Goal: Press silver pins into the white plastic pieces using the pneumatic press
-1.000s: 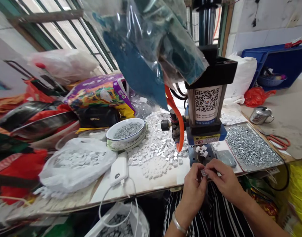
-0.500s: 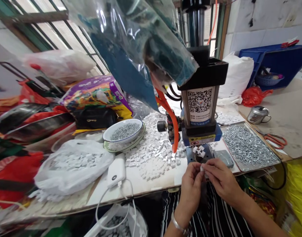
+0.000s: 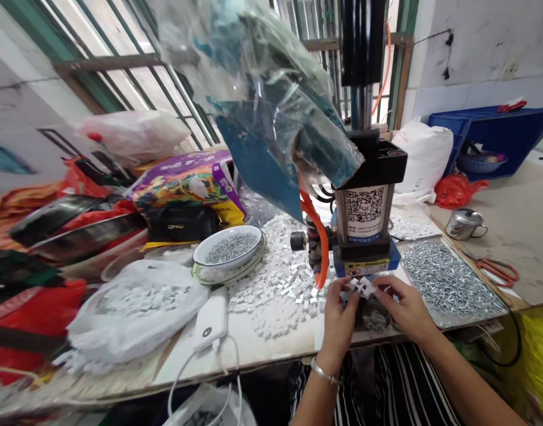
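Observation:
Small white plastic pieces sit in a cluster beneath the head of the bench press. My left hand is at the left side of this cluster, thumb and forefinger curled in against a white piece. From the right, my right hand reaches in, with thumb and forefinger at the cluster's right edge on another piece. The fingers partly hide what they pinch and the press base under them. Many more white pieces lie loose on the table left of the press.
Metal pins fill a tray at right, beside orange-handled scissors and a steel cup. Left are a bowl of pins, a white power bank with a cable, and a plastic bag of white pieces. An orange hose hangs beside the press.
Both hands have risen and moved forward from the table's front edge to the white pieces under the press. They were together around a small item and are now farther apart. The view has shifted slightly.

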`<action>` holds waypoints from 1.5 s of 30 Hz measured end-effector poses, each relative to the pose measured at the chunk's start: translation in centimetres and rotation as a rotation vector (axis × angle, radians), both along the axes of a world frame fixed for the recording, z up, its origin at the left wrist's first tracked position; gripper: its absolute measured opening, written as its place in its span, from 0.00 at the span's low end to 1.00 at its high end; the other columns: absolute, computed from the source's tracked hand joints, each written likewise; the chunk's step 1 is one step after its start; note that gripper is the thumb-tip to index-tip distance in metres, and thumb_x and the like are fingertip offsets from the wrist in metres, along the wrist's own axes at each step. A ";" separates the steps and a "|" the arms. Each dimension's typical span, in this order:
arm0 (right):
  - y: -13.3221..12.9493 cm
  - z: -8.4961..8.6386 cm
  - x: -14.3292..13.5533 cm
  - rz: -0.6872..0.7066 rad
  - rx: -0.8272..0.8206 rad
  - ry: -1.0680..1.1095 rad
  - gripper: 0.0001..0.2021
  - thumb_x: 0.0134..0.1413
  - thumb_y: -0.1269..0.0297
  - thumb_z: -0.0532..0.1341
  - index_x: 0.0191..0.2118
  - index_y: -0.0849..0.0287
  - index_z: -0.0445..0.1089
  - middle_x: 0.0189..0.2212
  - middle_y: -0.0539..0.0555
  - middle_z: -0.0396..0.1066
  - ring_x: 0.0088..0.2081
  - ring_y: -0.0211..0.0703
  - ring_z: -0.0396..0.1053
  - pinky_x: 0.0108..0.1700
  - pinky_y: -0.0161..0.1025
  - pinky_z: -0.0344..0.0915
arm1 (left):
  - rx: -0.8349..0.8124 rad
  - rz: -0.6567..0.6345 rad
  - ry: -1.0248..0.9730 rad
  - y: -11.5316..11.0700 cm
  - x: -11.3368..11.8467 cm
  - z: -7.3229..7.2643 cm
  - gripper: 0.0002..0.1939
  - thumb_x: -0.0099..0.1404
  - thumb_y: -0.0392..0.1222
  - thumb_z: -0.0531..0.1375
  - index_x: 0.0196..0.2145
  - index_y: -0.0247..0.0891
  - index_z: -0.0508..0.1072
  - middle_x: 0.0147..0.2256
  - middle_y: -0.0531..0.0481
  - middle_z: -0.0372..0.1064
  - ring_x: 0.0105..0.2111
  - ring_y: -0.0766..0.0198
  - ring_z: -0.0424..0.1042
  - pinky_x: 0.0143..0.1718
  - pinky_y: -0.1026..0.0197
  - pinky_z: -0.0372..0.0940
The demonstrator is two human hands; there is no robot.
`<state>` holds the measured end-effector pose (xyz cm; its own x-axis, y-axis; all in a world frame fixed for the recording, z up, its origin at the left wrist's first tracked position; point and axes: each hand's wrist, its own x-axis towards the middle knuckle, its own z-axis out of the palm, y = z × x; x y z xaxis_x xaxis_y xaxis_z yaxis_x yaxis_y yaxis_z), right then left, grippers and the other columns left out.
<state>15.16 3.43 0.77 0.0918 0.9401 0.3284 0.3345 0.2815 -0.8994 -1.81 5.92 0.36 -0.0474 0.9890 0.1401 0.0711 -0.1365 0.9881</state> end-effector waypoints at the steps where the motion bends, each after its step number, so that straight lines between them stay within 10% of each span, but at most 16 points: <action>1: 0.7 0.0 -0.1 -0.005 0.008 -0.011 0.13 0.62 0.55 0.61 0.44 0.56 0.76 0.39 0.54 0.77 0.36 0.45 0.72 0.40 0.41 0.70 | -0.008 -0.031 -0.021 0.6 0.2 -0.3 0.15 0.58 0.44 0.66 0.43 0.40 0.75 0.40 0.49 0.74 0.40 0.59 0.70 0.42 0.60 0.64; 16: 2.8 -0.9 -1.4 0.049 0.281 -0.369 0.11 0.68 0.65 0.56 0.41 0.55 0.77 0.40 0.57 0.78 0.41 0.50 0.74 0.45 0.48 0.69 | -0.062 -0.145 -0.269 1.7 1.4 -1.9 0.11 0.56 0.39 0.66 0.38 0.39 0.74 0.34 0.53 0.75 0.37 0.63 0.72 0.42 0.61 0.65; 23: 3.4 -1.1 -0.9 0.010 0.160 -0.360 0.08 0.63 0.67 0.60 0.40 0.54 0.78 0.36 0.55 0.79 0.39 0.48 0.75 0.42 0.44 0.71 | -0.096 -0.166 -0.341 1.7 1.7 -1.6 0.11 0.55 0.37 0.66 0.37 0.39 0.74 0.33 0.53 0.75 0.35 0.63 0.71 0.39 0.62 0.64; 45: 2.9 -2.0 -1.1 0.071 0.458 -0.411 0.12 0.67 0.72 0.54 0.48 0.56 0.74 0.43 0.58 0.73 0.46 0.49 0.70 0.49 0.50 0.72 | -0.071 -0.319 -0.402 2.1 1.0 -3.1 0.16 0.60 0.45 0.69 0.46 0.41 0.77 0.47 0.47 0.76 0.50 0.57 0.72 0.57 0.54 0.61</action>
<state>14.04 6.36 -1.18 -0.1858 0.6942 0.6954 0.5941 0.6431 -0.4832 -0.78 7.98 -2.77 0.2220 0.9694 0.1051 -0.3507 -0.0212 0.9362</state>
